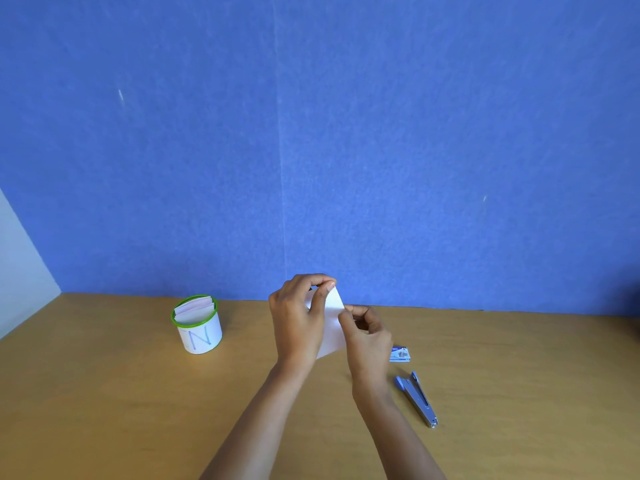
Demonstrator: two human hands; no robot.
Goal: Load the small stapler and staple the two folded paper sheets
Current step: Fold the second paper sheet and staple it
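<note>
A white folded paper (333,320) is held upright above the middle of the wooden table (104,393). My left hand (298,317) pinches its top edge between thumb and fingers. My right hand (367,336) pinches its right edge. I cannot tell whether one sheet or two are in the grip. The small blue stapler (417,398) lies on the table to the right of my right wrist, its arms spread apart. A small staple box (400,354) lies just behind the stapler, close to my right hand.
A white cup with a green rim and a letter N (198,325) stands at the left and holds more folded papers. A blue wall (311,133) rises along the table's far edge.
</note>
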